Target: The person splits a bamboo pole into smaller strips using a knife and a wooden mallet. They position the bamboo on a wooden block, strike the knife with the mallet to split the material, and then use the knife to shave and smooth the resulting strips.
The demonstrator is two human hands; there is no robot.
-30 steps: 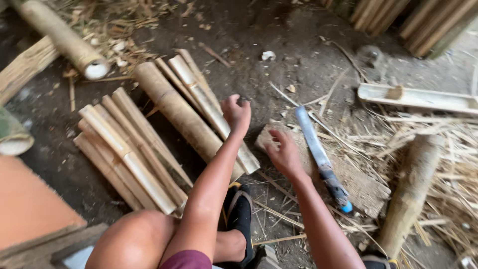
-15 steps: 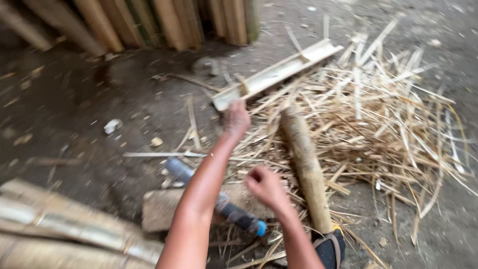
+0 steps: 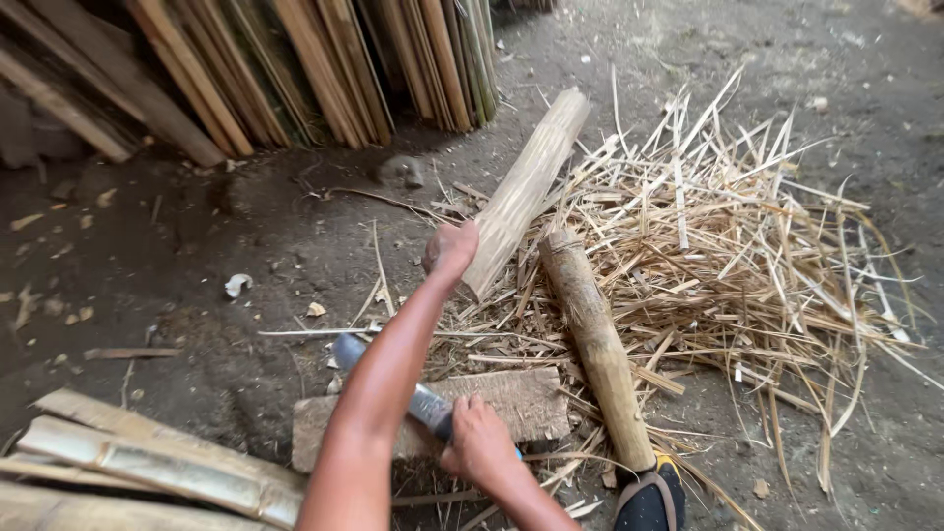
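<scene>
I'm looking down at the dirt floor [image 3: 197, 285], and the left hand [image 3: 450, 248] is stretched well forward, closed around the near end of a split bamboo piece [image 3: 526, 187]. That piece runs up and away from the hand, its far end pointing toward the stack of bamboo slats [image 3: 324, 69] leaning at the back. Fingers wrapped tight on it, no gap showing.

The right hand [image 3: 479, 444] sits much closer to me, clenched on the handle of a machete [image 3: 388, 379]. The blade lies across a flat wooden block [image 3: 511, 398], angled away to the left of the hand, its tip reaching past the block's far edge. So the block is my landmark: right hand at its near edge, left hand and the split bamboo beyond its far edge, the two hands well apart.

Just right of the block lies a round bamboo pole [image 3: 595, 339], stretched from near my sandalled foot [image 3: 649, 497] up toward the end of the split bamboo, beside it; I can't tell whether they touch. Neither hand is on the pole.

Right of the block and pole spreads a big heap of bamboo shavings and splinters [image 3: 747, 256], pale and tangled. Left of the block, down at the near edge, sit a few split bamboo halves [image 3: 147, 462], hollow sides showing. A small pale scrap [image 3: 237, 285] lies on the floor beyond the block to the left.
</scene>
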